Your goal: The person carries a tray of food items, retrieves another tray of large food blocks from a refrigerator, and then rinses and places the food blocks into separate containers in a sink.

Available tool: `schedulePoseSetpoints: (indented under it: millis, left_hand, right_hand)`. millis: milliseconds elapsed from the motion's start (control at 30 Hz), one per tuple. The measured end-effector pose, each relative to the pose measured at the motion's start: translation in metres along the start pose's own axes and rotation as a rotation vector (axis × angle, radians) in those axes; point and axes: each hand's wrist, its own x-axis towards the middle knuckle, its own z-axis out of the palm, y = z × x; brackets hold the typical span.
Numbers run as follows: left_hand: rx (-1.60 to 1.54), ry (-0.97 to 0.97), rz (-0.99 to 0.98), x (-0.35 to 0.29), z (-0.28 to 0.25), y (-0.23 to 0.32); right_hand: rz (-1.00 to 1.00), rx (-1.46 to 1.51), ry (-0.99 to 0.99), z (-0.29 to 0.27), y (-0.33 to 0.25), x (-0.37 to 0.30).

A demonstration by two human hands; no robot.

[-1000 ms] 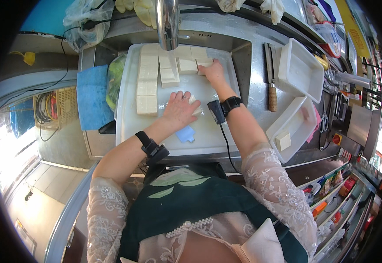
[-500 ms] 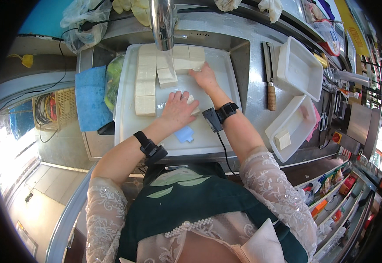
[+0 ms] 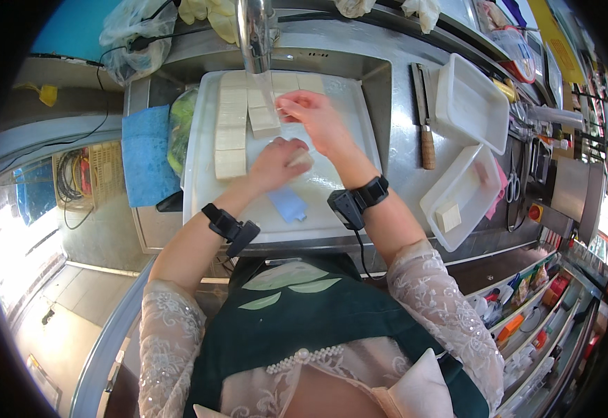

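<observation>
Several white tofu blocks (image 3: pixel 231 129) stand in rows in a white plastic tray (image 3: pixel 196 139) set in the sink. My left hand (image 3: pixel 274 164) is closed around a small piece of tofu (image 3: pixel 301 159), above the tray's middle. My right hand (image 3: pixel 321 124) is raised beside the thin water stream under the steel faucet (image 3: pixel 254 42); its fingers are curved, slightly apart, with nothing visible in them. Just below the stream lies one tofu block (image 3: pixel 265 122), out of line with the rows. A light blue flat plastic piece (image 3: pixel 288 205) rests in the tray below my left hand.
A long wooden-handled knife (image 3: pixel 426 139) lies on the steel counter to the right. Beside it are two white bins, an upper bin (image 3: pixel 474 104) and a lower bin (image 3: pixel 467 188) holding a tofu block (image 3: pixel 448 217). A blue cloth (image 3: pixel 152 157) hangs at left, by bagged greens (image 3: pixel 180 132).
My right hand has left the tofu at the tray's right side and moved left and up toward the water. My left hand has lifted slightly with the tofu piece in it.
</observation>
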Motion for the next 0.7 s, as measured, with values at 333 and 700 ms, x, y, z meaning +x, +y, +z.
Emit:
schedulePoseSetpoints:
  millis: [333,700]
  left_hand:
    - [-1.258,0.223,-0.271,0.012,-0.055,0.041]
    - [-1.081,0.420,-0.226,0.010,-0.068,0.071]
  right_hand:
    - [-0.103,-0.021,-0.223,-0.007,-0.039,-0.015]
    - [0.057,0.580,-0.023,0.012,0.006,-0.030]
